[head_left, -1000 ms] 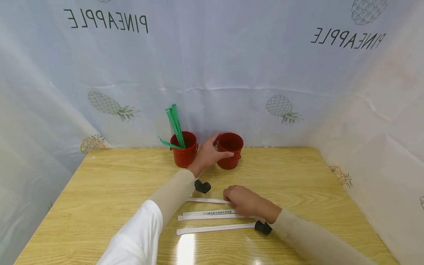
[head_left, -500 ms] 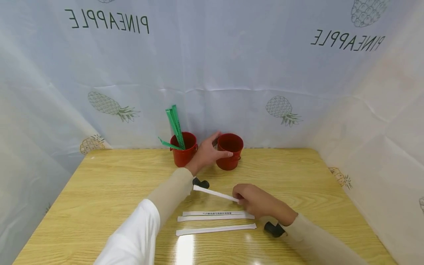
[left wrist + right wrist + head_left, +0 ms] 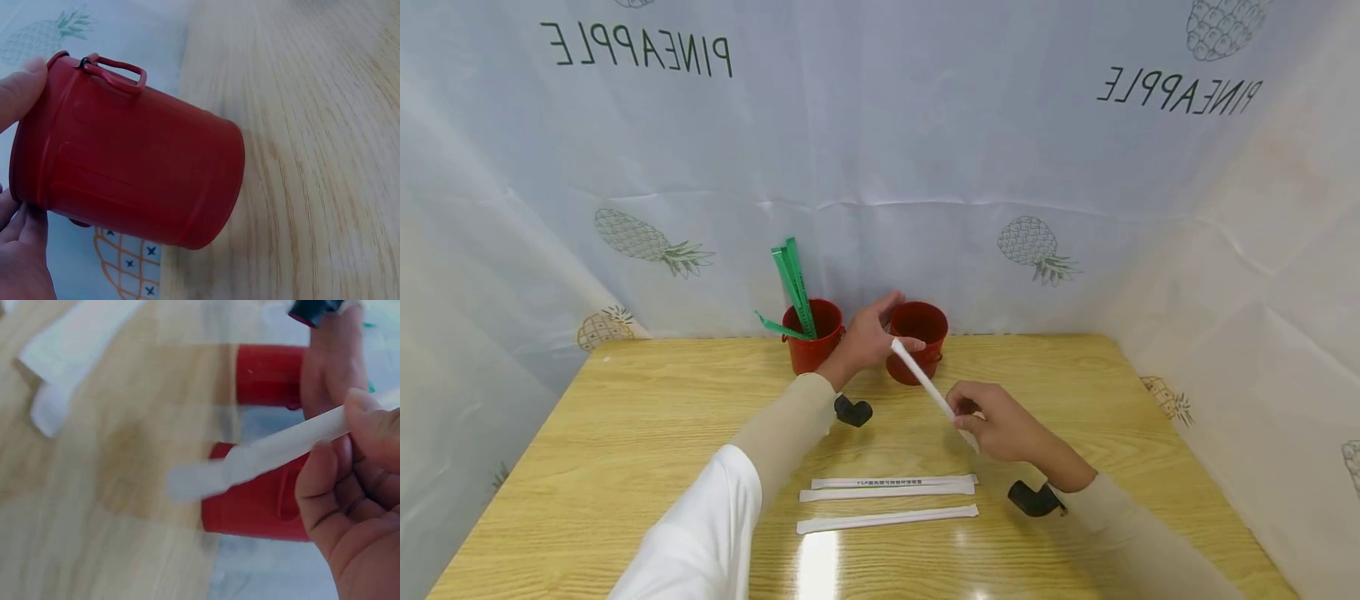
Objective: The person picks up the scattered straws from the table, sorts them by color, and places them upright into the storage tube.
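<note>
On the table point(image 3: 647, 442), the left bucket point(image 3: 814, 357) holds green straws point(image 3: 792, 279), seemingly done; the person's left hand point(image 3: 867, 337) grips the right bucket point(image 3: 144, 165). The right hand point(image 3: 1000, 423) pinches a raised white straw point(image 3: 923, 379); three more white straws point(image 3: 887, 519) (apparently left to handle) lie nearby.

left arm point(image 3: 782, 437): outstretched | left fingers point(image 3: 32, 228): gripping | right fingers point(image 3: 317, 478): pinching

Bucket point(image 3: 144, 162) at left hand point(image 3: 867, 340): looks like painted metal, smooth, low gloss. Straw point(image 3: 925, 383) in right hand point(image 3: 996, 425): paper wrapper, matt. Table point(image 3: 625, 467) below hands: wood-grained, glossy. Sheet point(image 3: 880, 125) beyond hands: smooth, creased.
</note>
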A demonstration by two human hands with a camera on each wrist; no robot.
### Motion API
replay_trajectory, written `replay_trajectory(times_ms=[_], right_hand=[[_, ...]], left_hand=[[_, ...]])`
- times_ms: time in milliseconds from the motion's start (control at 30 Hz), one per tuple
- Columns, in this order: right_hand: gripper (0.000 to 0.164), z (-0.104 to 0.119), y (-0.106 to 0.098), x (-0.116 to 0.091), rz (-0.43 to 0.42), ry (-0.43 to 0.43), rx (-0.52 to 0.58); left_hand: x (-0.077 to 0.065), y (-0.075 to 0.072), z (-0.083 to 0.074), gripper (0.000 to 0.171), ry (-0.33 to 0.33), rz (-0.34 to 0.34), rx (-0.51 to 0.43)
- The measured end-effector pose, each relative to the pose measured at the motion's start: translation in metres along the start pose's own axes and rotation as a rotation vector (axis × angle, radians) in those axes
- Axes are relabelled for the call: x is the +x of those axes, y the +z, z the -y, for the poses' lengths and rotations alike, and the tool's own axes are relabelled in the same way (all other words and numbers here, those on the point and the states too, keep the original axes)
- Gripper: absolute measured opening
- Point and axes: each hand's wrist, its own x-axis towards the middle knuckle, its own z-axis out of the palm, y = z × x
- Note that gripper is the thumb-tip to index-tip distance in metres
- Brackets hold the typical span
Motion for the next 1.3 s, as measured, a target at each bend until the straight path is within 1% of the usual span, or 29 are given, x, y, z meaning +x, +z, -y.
replay_trajectory(times_ms=[133, 233, 367, 533, 733, 1033, 1200, 1300], right_hand=[[0.011, -0.002, -0.009, 0.009, -0.107, 0.005, 0.092], [0.009, -0.001, -0.016, 0.017, -0.187, -0.005, 0.134], [0.006, 0.003, -0.027, 0.031, -0.286, -0.005, 0.161], [0.007, 0.007, -0.036, 0.049, -0.373, -0.007, 0.237], [0.009, 0.01, -0.041, 0.068, -0.406, -0.003, 0.263], [0.001, 0.006, -0.046, 0.096, -0.459, 0.013, 0.266], [0.008, 0.004, -0.047, 0.108, -0.468, 0.044, 0.253], [0.01, 0.003, -0.046, 0.117, -0.479, 0.062, 0.264]], left_hand=[[0.001, -0.001, -0.001, 0.098, -0.012, -0.006, 0.014], [0.001, -0.002, -0.002, 0.099, -0.039, -0.004, 0.024], [0.0, -0.004, -0.003, 0.099, -0.052, -0.007, 0.033], [-0.001, -0.003, -0.002, 0.096, -0.053, -0.008, 0.025], [-0.003, -0.001, -0.002, 0.092, -0.049, -0.01, 0.03], [-0.002, 0.0, -0.002, 0.081, -0.011, -0.004, 0.015], [-0.002, 0.001, -0.002, 0.08, -0.005, -0.001, 0.015], [-0.001, 0.001, -0.002, 0.082, -0.006, 0.004, 0.007]])
